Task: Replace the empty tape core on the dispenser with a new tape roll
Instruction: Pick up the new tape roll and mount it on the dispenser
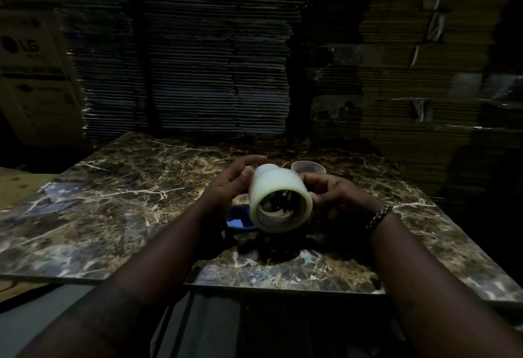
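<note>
A pale, wide tape roll is held above the marble table, its open core facing me. My left hand grips its left side, fingers curled over the top. My right hand holds its right side. Behind the roll lies a smaller ring, apparently an empty tape core, on the table. A blue object, possibly the dispenser, shows under the roll, mostly hidden by it and my left wrist. A bit of red and green peeks out at my left fingertips.
Tall stacks of flattened cardboard rise right behind the table. A printed carton stands at the left. The scene is dim. The table's front edge lies close below my forearms.
</note>
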Demonstrator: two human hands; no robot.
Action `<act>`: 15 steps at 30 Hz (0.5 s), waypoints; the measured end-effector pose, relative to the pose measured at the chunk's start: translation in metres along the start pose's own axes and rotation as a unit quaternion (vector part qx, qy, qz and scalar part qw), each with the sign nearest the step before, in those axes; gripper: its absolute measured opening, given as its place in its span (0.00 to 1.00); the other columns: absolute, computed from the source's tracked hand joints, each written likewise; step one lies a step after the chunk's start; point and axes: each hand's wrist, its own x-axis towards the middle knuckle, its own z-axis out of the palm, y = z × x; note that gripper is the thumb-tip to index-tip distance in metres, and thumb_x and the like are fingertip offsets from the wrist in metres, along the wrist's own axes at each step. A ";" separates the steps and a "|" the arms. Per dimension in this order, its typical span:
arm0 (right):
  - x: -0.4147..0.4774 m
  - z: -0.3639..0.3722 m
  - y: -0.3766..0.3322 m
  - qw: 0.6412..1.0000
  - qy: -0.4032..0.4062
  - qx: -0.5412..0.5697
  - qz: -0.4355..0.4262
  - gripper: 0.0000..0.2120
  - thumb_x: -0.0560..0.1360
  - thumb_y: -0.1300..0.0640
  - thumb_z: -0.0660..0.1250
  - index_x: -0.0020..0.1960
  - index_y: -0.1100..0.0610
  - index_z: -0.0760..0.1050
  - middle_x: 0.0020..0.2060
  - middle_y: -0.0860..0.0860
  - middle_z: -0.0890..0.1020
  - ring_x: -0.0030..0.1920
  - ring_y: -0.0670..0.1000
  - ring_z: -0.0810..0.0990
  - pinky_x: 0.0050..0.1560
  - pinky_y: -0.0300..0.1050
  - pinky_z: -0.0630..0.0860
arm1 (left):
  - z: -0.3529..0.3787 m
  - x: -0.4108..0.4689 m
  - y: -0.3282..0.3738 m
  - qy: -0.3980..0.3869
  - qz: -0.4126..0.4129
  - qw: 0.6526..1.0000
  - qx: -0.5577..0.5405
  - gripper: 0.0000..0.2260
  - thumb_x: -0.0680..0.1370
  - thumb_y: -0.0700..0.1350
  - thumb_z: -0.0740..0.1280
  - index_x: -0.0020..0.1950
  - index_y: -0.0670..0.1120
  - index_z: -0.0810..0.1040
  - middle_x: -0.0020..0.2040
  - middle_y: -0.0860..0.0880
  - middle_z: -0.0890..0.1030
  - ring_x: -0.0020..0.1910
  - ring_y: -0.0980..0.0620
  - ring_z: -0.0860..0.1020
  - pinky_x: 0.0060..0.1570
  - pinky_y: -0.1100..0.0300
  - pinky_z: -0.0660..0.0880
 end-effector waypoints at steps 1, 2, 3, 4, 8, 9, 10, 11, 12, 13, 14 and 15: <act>0.001 -0.001 0.001 1.000 0.008 0.005 0.003 0.31 0.72 0.62 0.74 0.69 0.71 0.66 0.60 0.65 0.75 0.62 0.66 0.68 0.59 0.56 0.69 | 0.000 -0.001 0.001 -0.001 0.016 1.000 0.022 0.29 0.77 0.68 0.69 0.71 0.52 0.78 0.66 0.45 0.84 0.62 0.46 0.82 0.57 0.54 0.79; 0.002 -0.002 0.002 1.000 0.014 0.009 0.004 0.29 0.73 0.63 0.73 0.69 0.71 0.66 0.61 0.66 0.73 0.62 0.67 0.65 0.58 0.56 0.67 | 0.001 -0.002 0.002 -0.006 0.033 0.999 0.041 0.37 0.74 0.73 0.69 0.74 0.49 0.75 0.67 0.47 0.83 0.63 0.49 0.82 0.57 0.58 0.79; 0.002 -0.003 0.004 1.000 0.018 0.012 0.004 0.28 0.74 0.63 0.72 0.69 0.71 0.66 0.62 0.67 0.71 0.62 0.68 0.63 0.58 0.56 0.66 | 0.002 -0.003 0.003 -0.012 0.049 0.998 0.049 0.43 0.71 0.76 0.69 0.75 0.47 0.73 0.69 0.51 0.82 0.65 0.52 0.82 0.57 0.60 0.79; 0.003 -0.003 0.004 1.000 0.021 0.016 0.004 0.26 0.74 0.64 0.71 0.68 0.71 0.67 0.61 0.67 0.71 0.61 0.68 0.63 0.57 0.56 0.66 | 0.002 -0.005 0.003 -0.015 0.062 0.996 0.054 0.45 0.70 0.77 0.69 0.76 0.45 0.72 0.69 0.55 0.81 0.67 0.53 0.80 0.58 0.60 0.80; 0.003 -0.001 0.002 0.999 0.036 0.033 -0.002 0.17 0.75 0.64 0.69 0.64 0.62 0.76 0.52 0.61 0.79 0.50 0.60 0.77 0.47 0.52 0.78 | 0.004 -0.014 0.002 -0.034 0.085 0.993 0.078 0.39 0.69 0.75 0.73 0.73 0.55 0.73 0.75 0.53 0.75 0.72 0.46 0.76 0.65 0.41 0.80; 0.003 0.000 0.002 0.998 0.042 0.041 -0.005 0.16 0.75 0.64 0.68 0.64 0.61 0.76 0.51 0.60 0.79 0.48 0.59 0.78 0.46 0.50 0.80 | 0.004 -0.015 0.003 -0.039 0.087 0.991 0.098 0.38 0.68 0.73 0.75 0.72 0.56 0.73 0.75 0.54 0.75 0.72 0.46 0.77 0.65 0.42 0.80; 0.003 0.000 0.002 0.997 0.051 0.048 -0.009 0.16 0.76 0.65 0.66 0.63 0.61 0.77 0.51 0.60 0.80 0.48 0.59 0.79 0.45 0.50 0.81 | 0.004 -0.015 0.003 -0.039 0.087 0.989 0.117 0.37 0.68 0.68 0.78 0.72 0.56 0.73 0.74 0.55 0.75 0.70 0.47 0.78 0.65 0.42 0.81; 0.004 0.000 0.002 0.996 0.064 0.056 -0.014 0.16 0.76 0.65 0.66 0.63 0.60 0.78 0.51 0.60 0.80 0.47 0.59 0.80 0.45 0.50 0.82 | 0.005 -0.015 0.003 -0.034 0.086 0.988 0.126 0.35 0.68 0.63 0.80 0.72 0.55 0.73 0.74 0.55 0.76 0.69 0.47 0.79 0.63 0.41 0.82; 0.005 0.000 0.001 0.995 0.081 0.061 -0.021 0.16 0.75 0.65 0.66 0.62 0.59 0.78 0.51 0.60 0.80 0.47 0.58 0.80 0.45 0.51 0.82 | 0.005 -0.014 0.002 -0.029 0.088 0.986 0.137 0.35 0.68 0.59 0.81 0.71 0.55 0.72 0.74 0.54 0.76 0.68 0.47 0.79 0.62 0.40 0.83; 0.006 -0.001 0.001 0.993 0.095 0.062 -0.028 0.16 0.74 0.65 0.67 0.62 0.59 0.78 0.52 0.60 0.80 0.47 0.58 0.81 0.44 0.52 0.83 | 0.007 -0.013 0.002 -0.022 0.096 0.984 0.152 0.34 0.69 0.57 0.81 0.71 0.54 0.72 0.74 0.53 0.76 0.68 0.47 0.79 0.61 0.40 0.83; 0.007 -0.003 0.000 0.993 0.100 0.059 -0.038 0.18 0.72 0.63 0.71 0.62 0.58 0.78 0.53 0.61 0.80 0.48 0.58 0.81 0.45 0.52 0.83 | 0.008 -0.012 0.001 -0.013 0.109 0.979 0.173 0.34 0.69 0.57 0.81 0.72 0.54 0.72 0.74 0.53 0.76 0.68 0.48 0.79 0.61 0.41 0.83; 0.008 -0.005 0.000 0.993 0.096 0.054 -0.047 0.22 0.70 0.60 0.76 0.63 0.58 0.77 0.55 0.61 0.80 0.50 0.58 0.81 0.46 0.53 0.83 | 0.009 -0.012 -0.001 -0.006 0.120 0.974 0.190 0.33 0.70 0.57 0.80 0.72 0.54 0.72 0.74 0.53 0.76 0.68 0.48 0.79 0.61 0.42 0.82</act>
